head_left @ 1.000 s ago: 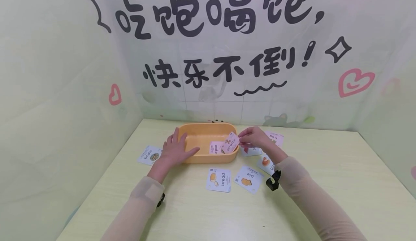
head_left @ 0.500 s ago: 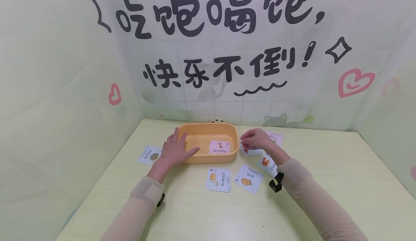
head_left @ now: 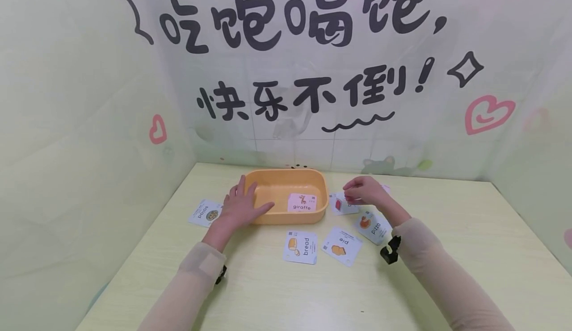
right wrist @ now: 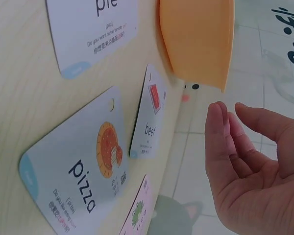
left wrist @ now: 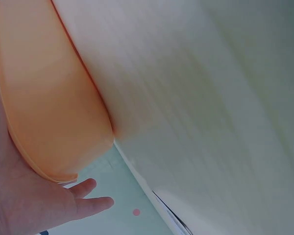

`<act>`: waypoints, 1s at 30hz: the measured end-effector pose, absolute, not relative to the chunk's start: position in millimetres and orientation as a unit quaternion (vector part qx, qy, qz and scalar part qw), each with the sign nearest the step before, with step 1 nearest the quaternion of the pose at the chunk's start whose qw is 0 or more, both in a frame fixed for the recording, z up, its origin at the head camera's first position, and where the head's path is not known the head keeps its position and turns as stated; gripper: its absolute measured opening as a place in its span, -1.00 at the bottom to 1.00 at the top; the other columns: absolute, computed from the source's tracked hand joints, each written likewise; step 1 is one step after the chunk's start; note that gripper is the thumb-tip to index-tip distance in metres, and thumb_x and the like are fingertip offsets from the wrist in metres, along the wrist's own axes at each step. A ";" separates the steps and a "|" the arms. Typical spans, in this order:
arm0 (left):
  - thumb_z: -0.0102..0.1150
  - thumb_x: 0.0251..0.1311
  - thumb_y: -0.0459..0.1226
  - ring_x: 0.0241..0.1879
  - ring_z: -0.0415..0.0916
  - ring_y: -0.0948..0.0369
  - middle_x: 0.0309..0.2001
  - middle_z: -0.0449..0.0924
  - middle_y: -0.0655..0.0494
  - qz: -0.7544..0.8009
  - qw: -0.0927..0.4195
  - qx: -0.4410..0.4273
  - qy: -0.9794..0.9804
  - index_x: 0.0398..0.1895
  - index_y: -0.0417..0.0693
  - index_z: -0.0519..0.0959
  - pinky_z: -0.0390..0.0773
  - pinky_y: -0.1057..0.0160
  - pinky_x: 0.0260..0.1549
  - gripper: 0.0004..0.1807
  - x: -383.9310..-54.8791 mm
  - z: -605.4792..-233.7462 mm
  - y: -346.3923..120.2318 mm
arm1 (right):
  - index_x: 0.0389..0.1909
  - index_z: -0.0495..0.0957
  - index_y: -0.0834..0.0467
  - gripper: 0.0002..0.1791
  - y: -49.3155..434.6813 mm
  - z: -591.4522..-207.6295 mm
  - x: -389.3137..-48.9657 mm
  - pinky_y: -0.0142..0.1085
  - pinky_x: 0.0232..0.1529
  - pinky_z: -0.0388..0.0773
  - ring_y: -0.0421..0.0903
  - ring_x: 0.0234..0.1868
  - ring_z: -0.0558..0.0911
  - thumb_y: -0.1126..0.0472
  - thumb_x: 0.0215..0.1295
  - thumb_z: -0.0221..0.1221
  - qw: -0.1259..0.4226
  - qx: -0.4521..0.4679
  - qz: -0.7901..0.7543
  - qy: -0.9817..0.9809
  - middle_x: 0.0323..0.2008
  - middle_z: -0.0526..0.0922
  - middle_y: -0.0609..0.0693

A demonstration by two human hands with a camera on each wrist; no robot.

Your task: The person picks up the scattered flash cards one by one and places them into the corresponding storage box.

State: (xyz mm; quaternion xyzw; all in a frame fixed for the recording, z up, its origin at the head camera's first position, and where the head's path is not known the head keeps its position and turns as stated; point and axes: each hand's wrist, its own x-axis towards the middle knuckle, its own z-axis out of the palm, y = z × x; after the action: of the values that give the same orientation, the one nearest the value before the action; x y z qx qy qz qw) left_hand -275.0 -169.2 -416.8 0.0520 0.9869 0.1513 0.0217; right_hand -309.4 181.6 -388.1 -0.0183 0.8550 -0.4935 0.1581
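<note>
My left hand (head_left: pixel 241 206) rests with spread fingers on the left end of an orange plastic basket (head_left: pixel 272 218). In the left wrist view, that hand (left wrist: pixel 34 203) lies against the basket's rim. A pink-edged giraffe card (head_left: pixel 302 202) lies inside the basket at the right. My right hand (head_left: pixel 364 191) hovers to the right of the basket, fingers loosely bent and nothing between them. Just below it lies the beef card (head_left: pixel 340 205), partly covered in the head view. The frog card (right wrist: pixel 136 215) is mostly hidden behind the right hand in the head view.
On the pale wooden table (head_left: pixel 286 296) lie a pizza card (head_left: pixel 373 227), a pie card (head_left: pixel 341 246) and a bread card (head_left: pixel 301 247). Left of the basket is a salad card (head_left: pixel 206 213), partly behind the left hand. A printed white sheet (head_left: pixel 290 73) stands along the back.
My right hand let go of the giraffe card, which dropped flat into the basket over the snake card. It then moved right, over the beef card. The left hand stayed put.
</note>
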 end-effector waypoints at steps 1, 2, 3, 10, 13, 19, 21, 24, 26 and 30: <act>-0.06 0.22 0.38 0.53 -0.12 -0.32 0.61 -0.42 -0.24 0.151 0.021 0.053 0.987 0.59 -0.10 0.01 0.03 -0.38 0.43 0.06 -275.1 -416.7 -169.0 | 0.12 0.46 0.43 -0.64 184.4 -388.2 -309.5 -0.20 -0.01 0.70 -0.20 -0.27 0.68 0.29 0.41 0.13 0.158 -0.016 -0.493 0.856 -0.17 0.68 0.16; -0.06 0.22 0.38 0.53 -0.12 -0.32 0.61 -0.41 -0.24 0.150 0.021 0.053 0.987 0.59 -0.10 0.01 0.03 -0.38 0.43 0.06 -275.3 -416.7 -168.9 | 0.13 0.46 0.43 -0.63 187.3 -388.6 -309.9 -0.19 -0.01 0.70 -0.19 -0.26 0.68 0.29 0.42 0.13 0.157 -0.013 -0.491 0.857 -0.15 0.68 0.16; -0.06 0.22 0.38 0.53 -0.12 -0.32 0.61 -0.41 -0.24 0.150 0.020 0.054 0.987 0.59 -0.10 0.01 0.03 -0.38 0.43 0.07 -275.5 -416.7 -168.9 | 0.13 0.47 0.42 -0.64 190.0 -389.2 -310.5 -0.19 0.00 0.70 -0.17 -0.25 0.69 0.29 0.42 0.13 0.156 -0.007 -0.490 0.858 -0.14 0.68 0.16; -0.05 0.22 0.38 0.52 -0.11 -0.33 0.61 -0.40 -0.25 0.150 0.018 0.053 0.987 0.59 -0.11 0.02 0.04 -0.38 0.42 0.06 -274.8 -416.2 -169.1 | 0.13 0.45 0.47 -0.62 210.2 -390.8 -311.7 -0.13 0.05 0.67 -0.16 -0.25 0.70 0.30 0.41 0.13 0.141 0.002 -0.499 0.855 -0.17 0.68 0.14; -0.04 0.22 0.37 0.52 -0.10 -0.33 0.61 -0.39 -0.26 0.151 0.017 0.053 0.987 0.58 -0.11 0.03 0.04 -0.38 0.42 0.06 -274.7 -417.0 -169.3 | 0.14 0.44 0.48 -0.61 218.5 -391.2 -311.4 -0.14 0.05 0.67 -0.19 -0.27 0.69 0.31 0.41 0.13 0.137 0.008 -0.504 0.853 -0.17 0.69 0.14; -0.03 0.22 0.36 0.51 -0.08 -0.35 0.61 -0.36 -0.28 0.152 0.013 0.053 0.987 0.57 -0.13 0.05 0.05 -0.39 0.41 0.06 -274.9 -417.9 -168.8 | 0.16 0.44 0.49 -0.57 233.9 -392.6 -310.5 -0.24 -0.02 0.70 -0.24 -0.25 0.69 0.29 0.39 0.16 0.115 0.007 -0.495 0.861 -0.06 0.68 0.24; -0.03 0.21 0.37 0.51 -0.08 -0.33 0.61 -0.36 -0.26 0.152 0.014 0.051 0.987 0.58 -0.12 0.04 0.05 -0.38 0.42 0.06 -274.8 -417.6 -168.7 | 0.16 0.45 0.47 -0.55 238.8 -393.4 -310.2 -0.33 -0.07 0.69 -0.25 -0.23 0.68 0.25 0.38 0.19 0.099 0.009 -0.485 0.869 -0.03 0.66 0.23; -0.02 0.22 0.36 0.51 -0.07 -0.33 0.61 -0.36 -0.26 0.152 0.012 0.052 0.987 0.58 -0.12 0.05 0.06 -0.38 0.41 0.05 -274.5 -417.1 -168.8 | 0.19 0.45 0.44 -0.49 246.0 -394.8 -309.6 -0.37 -0.05 0.67 -0.06 -0.11 0.71 0.17 0.38 0.21 0.078 0.010 -0.467 0.881 0.07 0.61 0.33; -0.02 0.22 0.36 0.51 -0.07 -0.33 0.61 -0.36 -0.26 0.153 0.011 0.053 0.987 0.57 -0.12 0.06 0.06 -0.38 0.41 0.05 -274.5 -417.1 -168.7 | 0.24 0.43 0.42 -0.43 250.0 -395.6 -309.2 -0.28 0.07 0.64 0.11 0.06 0.67 0.10 0.38 0.21 0.068 0.009 -0.450 0.891 0.17 0.56 0.38; -0.02 0.22 0.36 0.51 -0.07 -0.34 0.61 -0.36 -0.27 0.154 0.011 0.054 0.987 0.57 -0.12 0.06 0.06 -0.39 0.41 0.05 -274.5 -417.1 -168.7 | 0.36 0.32 0.41 -0.30 257.1 -397.5 -310.1 0.03 0.33 0.44 0.30 0.35 0.43 0.02 0.39 0.19 0.059 -0.004 -0.417 0.907 0.33 0.42 0.40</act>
State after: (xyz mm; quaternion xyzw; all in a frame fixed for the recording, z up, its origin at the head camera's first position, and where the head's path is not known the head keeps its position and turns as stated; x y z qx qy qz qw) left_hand -274.5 -168.7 -417.1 0.0541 0.9865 0.1539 0.0106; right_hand -310.1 257.1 -397.5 -0.0043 0.9070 -0.4169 0.0590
